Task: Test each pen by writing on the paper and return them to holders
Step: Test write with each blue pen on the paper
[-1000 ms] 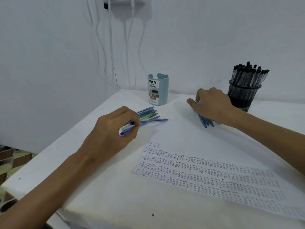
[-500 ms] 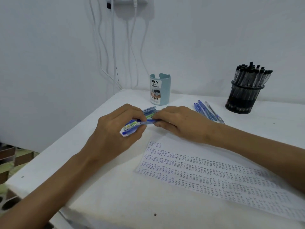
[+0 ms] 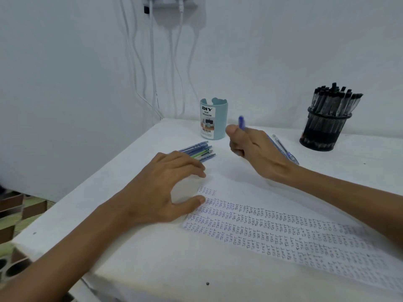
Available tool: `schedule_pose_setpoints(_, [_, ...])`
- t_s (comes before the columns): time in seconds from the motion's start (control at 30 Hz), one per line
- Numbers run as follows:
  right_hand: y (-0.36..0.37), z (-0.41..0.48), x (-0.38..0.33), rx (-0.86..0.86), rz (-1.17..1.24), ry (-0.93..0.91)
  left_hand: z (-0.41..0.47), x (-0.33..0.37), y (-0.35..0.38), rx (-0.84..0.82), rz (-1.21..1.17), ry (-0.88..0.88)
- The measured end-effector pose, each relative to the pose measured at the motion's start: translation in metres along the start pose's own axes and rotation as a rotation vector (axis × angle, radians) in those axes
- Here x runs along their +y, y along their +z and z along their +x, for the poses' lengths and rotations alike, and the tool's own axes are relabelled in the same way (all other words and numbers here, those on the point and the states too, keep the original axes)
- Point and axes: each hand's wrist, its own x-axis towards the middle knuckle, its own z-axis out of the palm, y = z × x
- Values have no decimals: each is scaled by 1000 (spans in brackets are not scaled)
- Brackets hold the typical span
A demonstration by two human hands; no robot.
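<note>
Half a sec ago both hands met at the bundle the left one held, w/ the right tugging one pen out. Now the right hand (image 3: 257, 153) has come away w/ a single blue pen (image 3: 241, 121) and lifted it above the table (image 3: 141, 264), near the blue holder (image 3: 213, 120). The left hand (image 3: 165, 186) has let go: the bundle of pens (image 3: 199, 150) lies on the table just behind its fingertips, and the hand has shifted to the top-left corner of the paper (image 3: 283, 234). So prob. the next pen is picked and the sheet is being steadied for another "TEST" (rows of them already fill the lower part, blank space above). Grip: right fingers curled tight round the barrel, thumb up beside it, only the pen's top end poking above the fist; the tip is hidden. Left holds nothing, fingers and thumb spread in a wide C, thumb tip at the paper's edge; pressing or just resting, can't tell. A few loose pens (image 3: 285, 152) lie just right of the right hand; the black mesh holder (image 3: 325, 136) stands beyond, full.
</note>
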Motion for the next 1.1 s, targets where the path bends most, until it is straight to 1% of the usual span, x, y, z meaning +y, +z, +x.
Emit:
schedule_pose_setpoints(0.07, [2,2,2,5,176,81,0,0,0,-56,17,12])
schedule_pose_setpoints(0.1, [4,2,3,35,248,96,0,0,0,-69,13,16])
schedule_pose_setpoints(0.13, [6,1,3,77,276,103,0,-1,0,-77,6,16])
schedule_pose_setpoints(0.2, [10,-2,2,132,223,113,0,-2,0,-85,-19,6])
schedule_pose_setpoints(0.23, [11,-5,1,124,219,137,0,-2,0,-87,-30,0])
schedule_pose_setpoints(0.33, [13,-10,-1,38,416,263,0,-3,0,-94,-32,-3])
schedule_pose_setpoints(0.4, [13,-12,-2,-19,476,310,0,-3,0,-99,-31,-6])
schedule_pose_setpoints(0.53, [12,-16,-3,-191,457,282,0,-4,-1,-111,-30,-12])
schedule_pose_setpoints(0.63, [12,-16,-5,-316,476,305,0,-4,-1,-131,-31,-15])
schedule_pose_setpoints(0.7, [12,-16,-6,-362,411,286,0,-5,-1,-136,-33,-16])
schedule_pose_setpoints(0.9, [16,-26,-5,-315,210,188,0,-4,-1,-132,-37,-9])
schedule_pose_setpoints(1.1, [17,-28,-5,-332,160,137,0,-3,-1,-142,-37,-11])
